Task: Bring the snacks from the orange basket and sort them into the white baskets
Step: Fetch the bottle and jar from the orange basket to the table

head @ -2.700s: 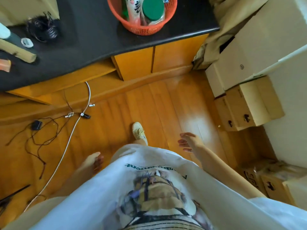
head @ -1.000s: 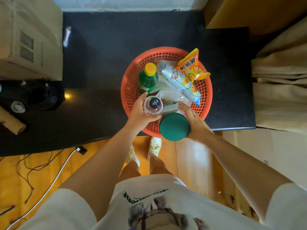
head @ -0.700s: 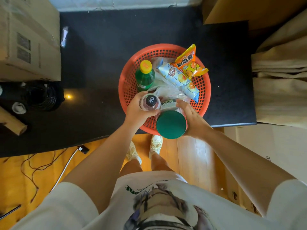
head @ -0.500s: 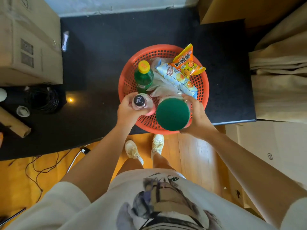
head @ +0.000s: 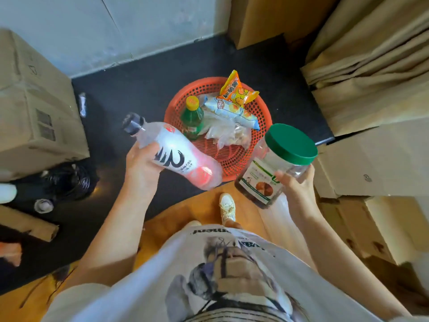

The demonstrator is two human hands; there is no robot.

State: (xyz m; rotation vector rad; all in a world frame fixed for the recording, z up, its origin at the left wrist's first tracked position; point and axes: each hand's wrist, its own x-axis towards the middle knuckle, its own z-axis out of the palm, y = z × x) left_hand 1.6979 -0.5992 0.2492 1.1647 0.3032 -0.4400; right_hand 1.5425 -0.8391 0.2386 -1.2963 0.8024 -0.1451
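1. Snacks sit in the orange basket (head: 260,112) on the black bench (head: 144,89): I see a green bottle with a yellow cap (head: 192,117), an orange chip bag (head: 234,90), a pale blue packet (head: 229,110) and a clear bag (head: 222,133).
2. My left hand (head: 144,163) grips a clear bottle with a black cap (head: 171,152); the fingers wrap round its labelled middle from below, thumb on top. The bottle lies tilted, cap up and to the left, held above the bench just left of the basket, its base over the basket's near rim.
3. My right hand (head: 294,182) holds a clear jar with a green lid (head: 278,161); the fingers curl round its lower side. The jar leans, lid toward the far right, raised over the bench edge at the basket's right side.
4. Cardboard boxes (head: 34,101) stand on the bench at the left, with a coil of black cable (head: 69,180) in front of them.
5. More cartons (head: 376,163) and folded beige cloth (head: 371,66) fill the right side.
6. Below, I see a wooden floor (head: 204,205) and one white shoe (head: 227,205).
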